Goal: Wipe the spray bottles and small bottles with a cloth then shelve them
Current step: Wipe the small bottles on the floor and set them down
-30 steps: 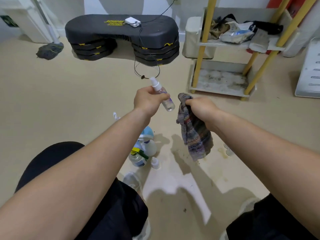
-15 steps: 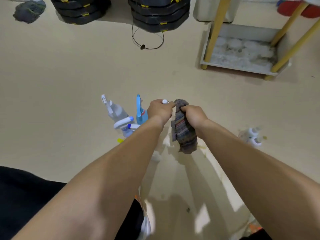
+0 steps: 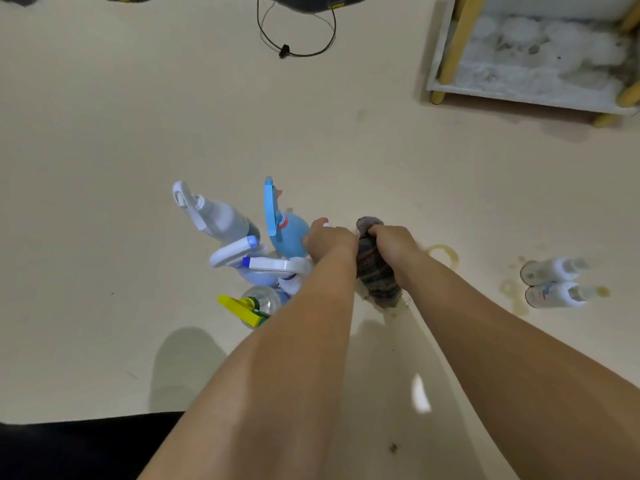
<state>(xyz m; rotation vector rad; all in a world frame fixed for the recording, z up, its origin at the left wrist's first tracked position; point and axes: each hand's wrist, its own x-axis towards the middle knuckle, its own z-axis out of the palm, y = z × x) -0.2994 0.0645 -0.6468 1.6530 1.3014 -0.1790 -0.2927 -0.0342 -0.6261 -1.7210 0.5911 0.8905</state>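
Striped cloth (image 3: 377,271) bunched in right hand (image 3: 391,244) — left hand (image 3: 329,242) fisted round small bottle (image 3: 325,224), white cap showing.

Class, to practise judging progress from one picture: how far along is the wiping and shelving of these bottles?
Done: nothing shelved that shows; the shelf's visible tier holds no bottles. In hand: the left hand grips a small bottle, only its white cap showing, beside the striped cloth gripped by the right hand. Left: the spray bottles and two small white bottles stand on the floor.
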